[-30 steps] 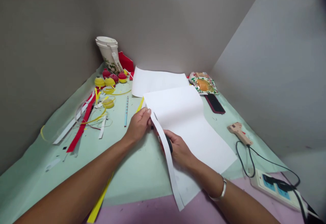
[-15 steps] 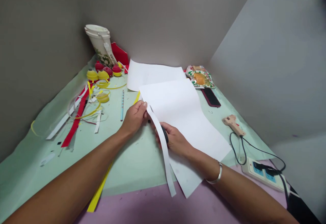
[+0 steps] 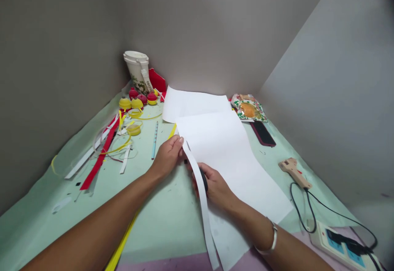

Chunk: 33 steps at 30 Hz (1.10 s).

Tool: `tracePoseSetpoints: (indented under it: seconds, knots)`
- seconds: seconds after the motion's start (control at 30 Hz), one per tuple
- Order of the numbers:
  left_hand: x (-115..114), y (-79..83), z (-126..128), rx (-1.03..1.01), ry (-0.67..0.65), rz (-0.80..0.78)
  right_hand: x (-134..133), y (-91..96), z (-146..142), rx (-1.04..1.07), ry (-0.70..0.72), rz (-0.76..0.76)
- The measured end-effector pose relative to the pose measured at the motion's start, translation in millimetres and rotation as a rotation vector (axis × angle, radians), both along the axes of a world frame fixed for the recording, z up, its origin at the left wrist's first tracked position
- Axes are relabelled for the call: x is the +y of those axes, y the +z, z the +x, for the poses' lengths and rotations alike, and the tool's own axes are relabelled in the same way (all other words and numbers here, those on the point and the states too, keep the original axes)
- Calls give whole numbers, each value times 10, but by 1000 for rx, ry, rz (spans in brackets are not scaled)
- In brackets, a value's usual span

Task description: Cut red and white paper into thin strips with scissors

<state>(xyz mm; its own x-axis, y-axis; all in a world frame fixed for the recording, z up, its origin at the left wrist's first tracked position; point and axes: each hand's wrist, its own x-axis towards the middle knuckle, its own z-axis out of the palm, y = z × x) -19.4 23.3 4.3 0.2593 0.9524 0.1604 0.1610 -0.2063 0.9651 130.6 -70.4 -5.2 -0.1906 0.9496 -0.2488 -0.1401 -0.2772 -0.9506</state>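
My left hand [image 3: 168, 154] pinches the near-left edge of a large white paper sheet [image 3: 215, 139], where a long narrow strip [image 3: 201, 193] is partly cut from it. The strip curls down toward the table's front edge, still joined near my left fingers. My right hand [image 3: 214, 184] is closed around the black-handled scissors [image 3: 203, 180], between strip and sheet. Only a bit of the dark handle and a blade tip show; the rest is hidden by the paper and my fingers. Yellow strips [image 3: 123, 242] lie beneath my left forearm.
Red, white and yellow strips [image 3: 100, 160] lie at left, near a pencil [image 3: 154, 139]. Yellow-red balls [image 3: 137, 103] sit before a white bucket [image 3: 135, 72]. At right are a phone [image 3: 263, 133], a packaged food item [image 3: 248, 109], a glue gun [image 3: 295, 172] and a power strip [image 3: 335, 242].
The head view has tilted up and shifted left, so everything sits lower and farther right in the picture. Both hands keep their grip; the cut looks nearly the same.
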Motion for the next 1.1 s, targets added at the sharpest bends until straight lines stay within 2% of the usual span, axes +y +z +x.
tracePoseSetpoints:
  seconds: [0.73,1.1]
  knots:
    - [-44,4,13,-19,-6,-20,-14,74,9,-85,-31,84]
    - [-71,35,29,-27,-4,-13,-21,41,4,-94,-45,120]
